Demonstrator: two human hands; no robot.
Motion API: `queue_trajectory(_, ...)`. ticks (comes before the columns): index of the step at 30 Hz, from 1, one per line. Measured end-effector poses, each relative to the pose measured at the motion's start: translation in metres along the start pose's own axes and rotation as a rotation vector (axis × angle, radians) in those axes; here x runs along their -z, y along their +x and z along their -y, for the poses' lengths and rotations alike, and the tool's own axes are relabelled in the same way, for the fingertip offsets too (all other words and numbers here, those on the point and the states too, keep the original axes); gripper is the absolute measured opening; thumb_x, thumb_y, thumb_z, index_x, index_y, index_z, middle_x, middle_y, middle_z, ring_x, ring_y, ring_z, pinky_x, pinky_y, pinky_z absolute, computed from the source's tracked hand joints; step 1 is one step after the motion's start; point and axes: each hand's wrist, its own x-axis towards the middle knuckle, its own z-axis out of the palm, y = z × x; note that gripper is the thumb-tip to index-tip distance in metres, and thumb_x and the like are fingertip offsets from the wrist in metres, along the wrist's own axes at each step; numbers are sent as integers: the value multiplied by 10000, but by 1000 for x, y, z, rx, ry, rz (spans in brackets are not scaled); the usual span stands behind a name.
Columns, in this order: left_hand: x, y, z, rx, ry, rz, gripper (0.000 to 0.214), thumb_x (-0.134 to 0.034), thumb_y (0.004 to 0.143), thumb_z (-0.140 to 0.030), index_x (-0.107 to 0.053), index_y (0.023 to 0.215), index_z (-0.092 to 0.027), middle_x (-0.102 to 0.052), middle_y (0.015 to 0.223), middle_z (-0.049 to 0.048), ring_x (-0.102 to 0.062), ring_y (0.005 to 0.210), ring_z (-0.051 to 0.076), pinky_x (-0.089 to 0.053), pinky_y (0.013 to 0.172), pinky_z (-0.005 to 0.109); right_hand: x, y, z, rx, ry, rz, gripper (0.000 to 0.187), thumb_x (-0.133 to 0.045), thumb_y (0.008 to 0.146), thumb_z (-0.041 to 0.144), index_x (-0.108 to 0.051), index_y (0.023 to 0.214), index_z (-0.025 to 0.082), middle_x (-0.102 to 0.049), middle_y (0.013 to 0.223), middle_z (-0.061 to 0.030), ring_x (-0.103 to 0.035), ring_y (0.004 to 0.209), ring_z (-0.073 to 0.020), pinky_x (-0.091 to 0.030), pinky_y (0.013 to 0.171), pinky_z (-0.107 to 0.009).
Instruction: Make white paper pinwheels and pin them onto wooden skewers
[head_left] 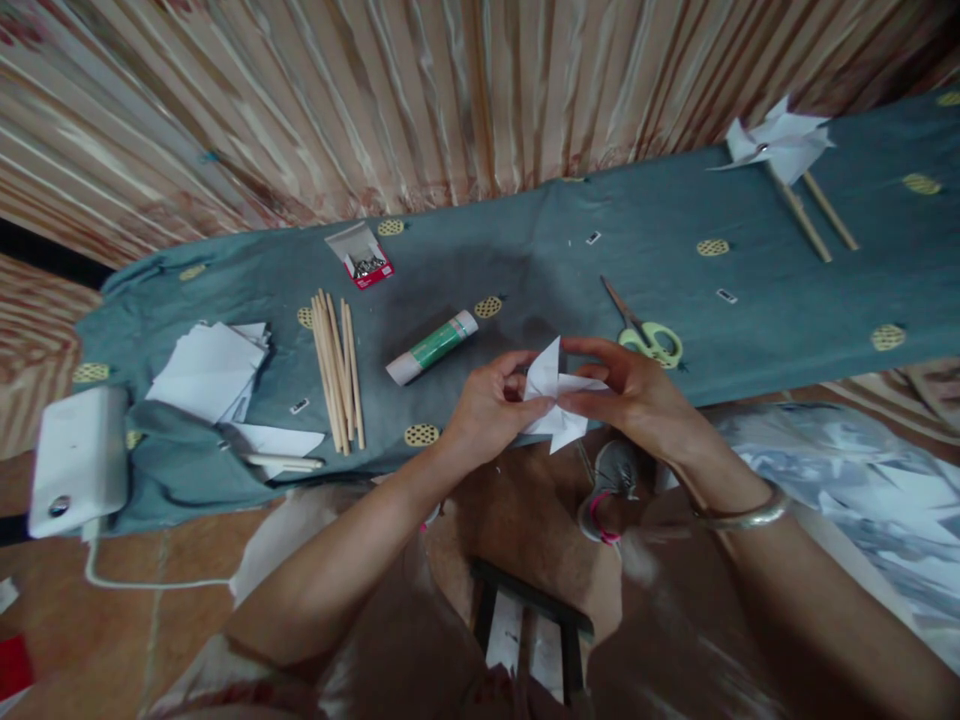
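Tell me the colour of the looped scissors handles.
The looped scissors handles are yellow-green, best in the head view.

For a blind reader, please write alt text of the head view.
Two hands hold a folded white paper at a cloth-covered table's near edge. Around lie scissors, wooden sticks, a tube, an open box, white sheets and a pinwheel.
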Motion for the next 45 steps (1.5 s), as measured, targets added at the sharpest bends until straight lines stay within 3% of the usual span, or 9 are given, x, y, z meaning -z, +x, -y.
queue_trajectory(9, 0, 1, -4, 2, 43, 11, 544, -785, 583, -233, -615, 1094, -159, -665, 716, -22, -588, 603, 114, -445, 602, 232, 2, 3, -6, 14, -4, -5, 518, -806, 612, 258, -647, 1102, 199, -743, 800, -27, -684, 661, -212, -554, 617, -361)
queue_trajectory(17, 1, 0, -5, 6, 31, 16, 506, -750, 604, -179, -620, 1092, -151, -679, 741, -5, -609, 620, 127, -458, 615, 238, -2, 3, -2, -24, 42, 17, 482, -818, 593, 278, -650, 1043, 225, -742, 783, -6, -671, 636, -186, -523, 602, -323)
queue_trajectory(24, 2, -3, -11, -17, 93, 53, 588, -802, 603, -233, -593, 1145, -140, -691, 770, 13, -629, 647, 148, -493, 631, 261, -3, 3, -2, -11, 54, 20, 453, -807, 601, 246, -653, 1027, 230, -743, 768, 7, -663, 610, -174, -522, 582, -315)
queue_trajectory(29, 2, -2, -9, -28, 115, 25, 521, -737, 626, -120, -612, 1131, -140, -710, 816, 23, -659, 705, 155, -506, 674, 258, -5, 3, -2, -27, 77, 1, 439, -809, 587, 245, -653, 997, 240, -742, 753, 16, -662, 596, -165, -520, 573, -300)
queue_trajectory(45, 2, -2, -7, -30, 92, 14, 526, -722, 639, -94, -600, 1149, -134, -712, 797, 11, -679, 721, 162, -532, 691, 264, -4, 3, -2, -52, 105, 39, 420, -820, 600, 261, -660, 987, 233, -758, 813, -9, -673, 630, -170, -527, 609, -312)
